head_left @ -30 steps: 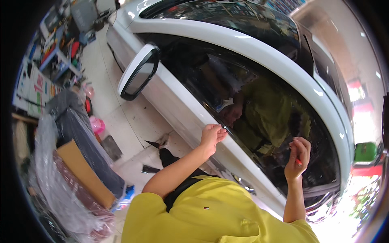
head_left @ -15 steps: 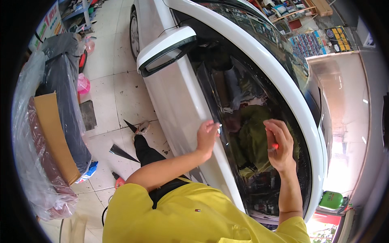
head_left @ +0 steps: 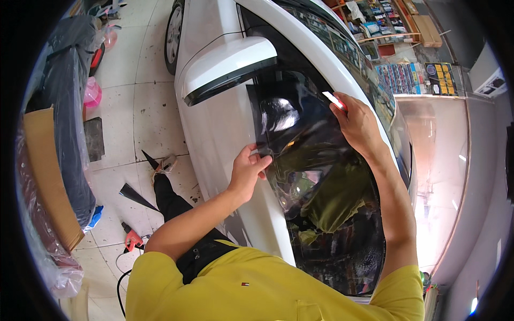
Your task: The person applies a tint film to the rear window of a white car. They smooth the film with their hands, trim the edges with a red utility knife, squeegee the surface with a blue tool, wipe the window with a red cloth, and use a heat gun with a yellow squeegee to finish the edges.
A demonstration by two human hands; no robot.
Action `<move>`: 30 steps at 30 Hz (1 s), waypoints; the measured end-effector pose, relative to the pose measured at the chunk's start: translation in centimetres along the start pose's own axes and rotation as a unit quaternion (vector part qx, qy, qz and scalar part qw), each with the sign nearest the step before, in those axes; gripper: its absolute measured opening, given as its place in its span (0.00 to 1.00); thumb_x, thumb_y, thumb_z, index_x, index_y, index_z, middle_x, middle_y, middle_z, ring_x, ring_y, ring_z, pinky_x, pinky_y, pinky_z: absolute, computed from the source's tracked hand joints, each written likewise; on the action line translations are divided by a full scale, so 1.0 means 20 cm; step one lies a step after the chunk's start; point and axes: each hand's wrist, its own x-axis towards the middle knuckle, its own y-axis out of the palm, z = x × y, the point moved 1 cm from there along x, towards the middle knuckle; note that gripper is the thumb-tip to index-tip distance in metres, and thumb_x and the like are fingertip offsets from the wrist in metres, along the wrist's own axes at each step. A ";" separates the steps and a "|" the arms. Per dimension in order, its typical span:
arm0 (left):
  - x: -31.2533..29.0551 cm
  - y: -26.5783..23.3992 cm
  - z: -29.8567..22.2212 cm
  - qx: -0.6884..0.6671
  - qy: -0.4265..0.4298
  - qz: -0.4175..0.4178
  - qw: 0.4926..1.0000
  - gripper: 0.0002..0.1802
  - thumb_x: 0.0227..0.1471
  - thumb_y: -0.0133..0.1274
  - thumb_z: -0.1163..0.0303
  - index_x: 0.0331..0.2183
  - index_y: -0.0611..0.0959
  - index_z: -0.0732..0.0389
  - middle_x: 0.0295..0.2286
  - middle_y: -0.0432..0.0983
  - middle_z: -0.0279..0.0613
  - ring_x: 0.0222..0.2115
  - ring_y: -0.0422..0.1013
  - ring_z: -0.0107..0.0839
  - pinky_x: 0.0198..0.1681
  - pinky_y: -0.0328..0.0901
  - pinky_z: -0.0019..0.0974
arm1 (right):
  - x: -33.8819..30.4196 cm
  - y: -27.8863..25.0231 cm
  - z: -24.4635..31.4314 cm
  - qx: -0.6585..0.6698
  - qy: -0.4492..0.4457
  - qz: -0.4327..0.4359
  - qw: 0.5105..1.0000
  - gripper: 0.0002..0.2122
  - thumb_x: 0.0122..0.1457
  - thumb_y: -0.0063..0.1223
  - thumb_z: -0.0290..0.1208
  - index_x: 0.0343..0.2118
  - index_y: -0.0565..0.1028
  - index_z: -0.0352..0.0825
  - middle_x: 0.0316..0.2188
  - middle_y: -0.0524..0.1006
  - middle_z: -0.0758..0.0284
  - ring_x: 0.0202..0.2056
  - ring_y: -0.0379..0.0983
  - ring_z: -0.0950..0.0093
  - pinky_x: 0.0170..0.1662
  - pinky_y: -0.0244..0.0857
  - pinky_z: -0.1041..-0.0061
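Note:
A dark, glossy sheet of window film (head_left: 321,144) lies over the side window of a white car (head_left: 225,128), and its front left part overlaps the door below the glass. My left hand (head_left: 249,170) pinches the film's edge at the window's lower border, thumb and fingers together. Farther up, my right hand (head_left: 360,122) grips a small red tool (head_left: 336,100) with a bright, flat, blade-like end. That end lies close to the window's upper frame; whether it touches is unclear. Ahead of my left hand is the white side mirror (head_left: 230,67).
On the tiled floor at left lie a dark film offcut (head_left: 137,197) and a red-and-black tool (head_left: 131,238) with a cord. A plastic-wrapped seat (head_left: 67,123) and a cardboard sheet (head_left: 51,176) stand farther left. Shelves of goods (head_left: 375,21) are at the far right.
My right hand has moved up to the window's upper frame, the tool's bright end now showing. My left hand has shifted left, and the film now spreads past the window's lower edge.

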 end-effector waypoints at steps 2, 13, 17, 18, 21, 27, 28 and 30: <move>-0.04 -0.03 0.01 -0.043 -0.012 0.021 0.999 0.30 0.61 0.67 0.71 0.60 0.72 0.61 0.37 0.84 0.34 0.32 0.76 0.23 0.29 0.68 0.30 | 0.03 0.00 0.01 0.002 0.051 0.073 0.996 0.19 0.69 0.62 0.41 0.54 0.81 0.31 0.35 0.84 0.52 0.39 0.82 0.50 0.45 0.73 0.60; 0.06 -0.13 0.01 -0.041 -0.107 0.049 0.992 0.39 0.62 0.66 0.70 0.69 0.66 0.59 0.39 0.81 0.38 0.28 0.76 0.26 0.30 0.70 0.33 | -0.03 -0.07 0.01 0.007 0.081 0.274 0.958 0.21 0.68 0.63 0.37 0.58 0.74 0.32 0.32 0.84 0.50 0.37 0.83 0.49 0.42 0.73 0.56; 0.14 -0.09 -0.20 0.308 0.275 -0.123 0.902 0.35 0.60 0.66 0.70 0.65 0.73 0.59 0.46 0.79 0.41 0.38 0.77 0.33 0.39 0.72 0.40 | -0.03 -0.12 -0.01 0.104 0.131 0.276 0.946 0.24 0.66 0.63 0.27 0.64 0.71 0.33 0.38 0.85 0.45 0.42 0.83 0.47 0.46 0.73 0.56; 0.18 -0.06 -0.28 0.397 0.457 -0.132 0.785 0.33 0.59 0.66 0.70 0.64 0.75 0.59 0.48 0.78 0.42 0.41 0.76 0.36 0.42 0.72 0.42 | -0.04 -0.13 -0.01 0.113 0.144 0.283 0.942 0.26 0.66 0.63 0.27 0.66 0.70 0.35 0.39 0.85 0.45 0.42 0.84 0.47 0.47 0.73 0.56; 0.37 0.04 -0.43 0.526 0.496 0.048 0.689 0.27 0.56 0.67 0.73 0.57 0.82 0.61 0.49 0.77 0.45 0.45 0.74 0.46 0.48 0.71 0.44 | -0.06 -0.16 0.01 0.121 0.161 0.295 0.934 0.28 0.65 0.65 0.29 0.66 0.69 0.35 0.32 0.84 0.46 0.38 0.82 0.43 0.42 0.74 0.52; 0.56 0.25 -0.38 0.552 0.488 0.112 0.666 0.27 0.52 0.70 0.70 0.55 0.84 0.60 0.49 0.77 0.44 0.44 0.74 0.47 0.48 0.71 0.47 | -0.07 -0.19 0.08 0.105 0.184 0.329 0.920 0.28 0.65 0.65 0.28 0.67 0.68 0.34 0.30 0.84 0.48 0.36 0.82 0.44 0.40 0.74 0.52; 0.57 0.25 -0.36 0.539 0.507 0.102 0.665 0.29 0.52 0.70 0.70 0.56 0.84 0.57 0.49 0.76 0.42 0.43 0.74 0.46 0.46 0.71 0.46 | -0.07 -0.19 0.10 0.110 0.189 0.331 0.918 0.29 0.65 0.65 0.28 0.67 0.68 0.35 0.30 0.84 0.49 0.35 0.83 0.45 0.39 0.74 0.54; 0.59 0.24 -0.33 0.546 0.504 0.103 0.662 0.29 0.52 0.70 0.69 0.56 0.84 0.54 0.48 0.76 0.42 0.43 0.74 0.45 0.45 0.70 0.45 | -0.06 -0.21 0.15 0.129 0.190 0.336 0.913 0.28 0.66 0.65 0.27 0.68 0.69 0.38 0.24 0.79 0.56 0.27 0.76 0.58 0.35 0.69 0.60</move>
